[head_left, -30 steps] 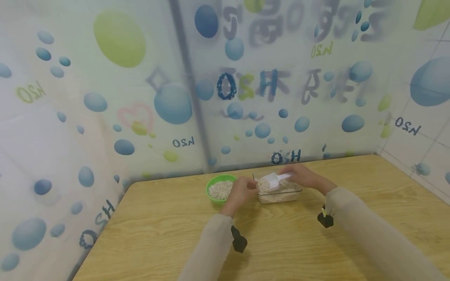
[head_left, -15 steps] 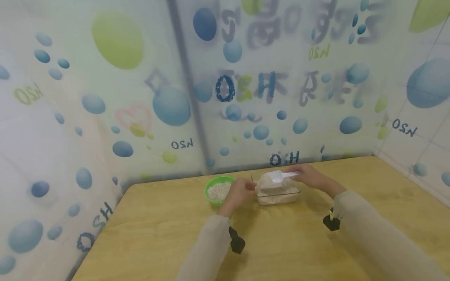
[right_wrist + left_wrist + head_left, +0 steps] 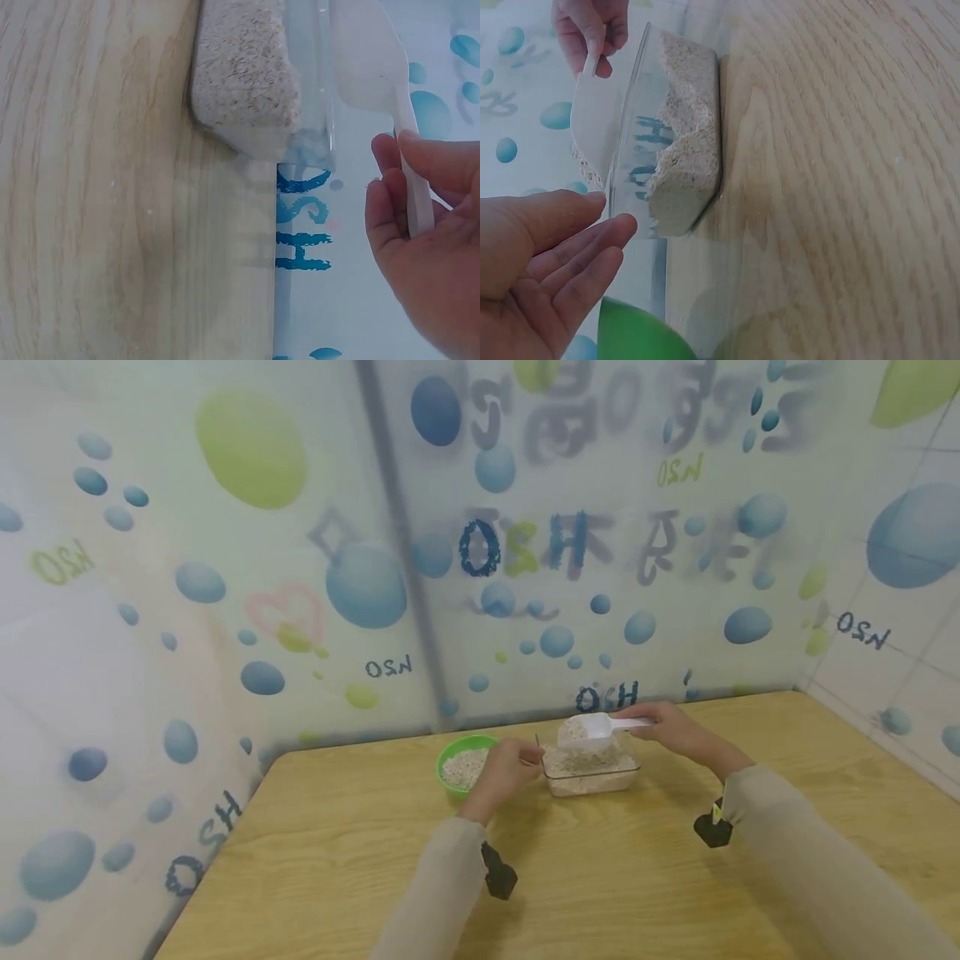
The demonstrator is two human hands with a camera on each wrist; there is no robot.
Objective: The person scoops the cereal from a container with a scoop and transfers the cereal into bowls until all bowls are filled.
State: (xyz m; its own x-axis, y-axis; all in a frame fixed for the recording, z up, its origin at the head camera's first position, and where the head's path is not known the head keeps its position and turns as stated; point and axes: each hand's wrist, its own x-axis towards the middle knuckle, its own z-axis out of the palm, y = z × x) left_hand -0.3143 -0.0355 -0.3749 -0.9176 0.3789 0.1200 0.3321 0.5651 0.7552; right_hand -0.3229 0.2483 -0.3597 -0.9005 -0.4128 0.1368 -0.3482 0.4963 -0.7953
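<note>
Scoop (image 3: 597, 727), loaded with flakes (image 3: 574, 730), gripped in the right hand (image 3: 677, 732) above the box (image 3: 596, 772), whose rim the left hand (image 3: 504, 774) pinches beside the bowl (image 3: 442, 767); a tilted wrist or a knock against that rim could spill flakes onto the table (image 3: 600, 877) around it.

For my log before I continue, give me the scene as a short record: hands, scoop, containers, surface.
right hand: holds the white scoop by its handle
scoop load: pale flakes
scoop position: above the glass container
left hand: at the container's left end; grip unclear
container load: pale flakes, piled unevenly
green bowl: left of the container, also holds flakes
surface: wooden table
</note>
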